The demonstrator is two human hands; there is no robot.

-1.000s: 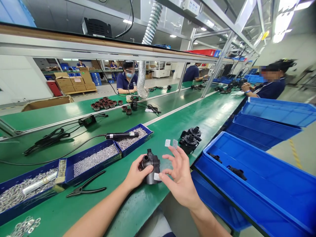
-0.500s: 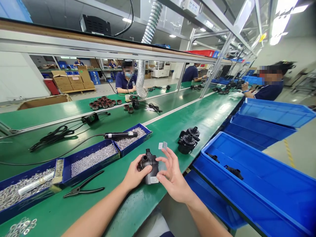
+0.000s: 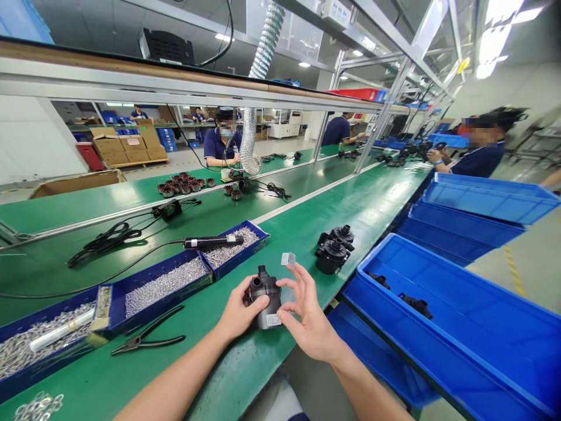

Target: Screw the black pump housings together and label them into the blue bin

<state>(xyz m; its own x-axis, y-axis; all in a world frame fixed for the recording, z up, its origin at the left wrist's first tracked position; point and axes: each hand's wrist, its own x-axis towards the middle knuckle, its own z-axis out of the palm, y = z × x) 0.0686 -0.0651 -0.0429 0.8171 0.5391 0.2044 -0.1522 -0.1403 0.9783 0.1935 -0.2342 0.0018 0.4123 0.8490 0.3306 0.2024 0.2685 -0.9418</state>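
Observation:
My left hand (image 3: 239, 313) grips a small black pump (image 3: 265, 295) above the green bench (image 3: 359, 204). My right hand (image 3: 307, 316) has its thumb pressed on a white label (image 3: 273, 320) on the pump's lower side, with the other fingers spread. Small white stickers (image 3: 288, 258) cling to its raised fingertips. Two more black pumps (image 3: 333, 249) stand on the bench just right of my hands.
Blue trays of screws (image 3: 166, 283) hold an electric screwdriver (image 3: 213, 240). Black pliers (image 3: 149, 340) lie near the front edge. Large blue bins (image 3: 460, 327) with a few pumps stand at right. Other people work across the bench and further down the line.
My right hand has closed in on the pump, its thumb pressing the label down. The stickers on its fingertips have moved left and lower. My left hand has kept its grip.

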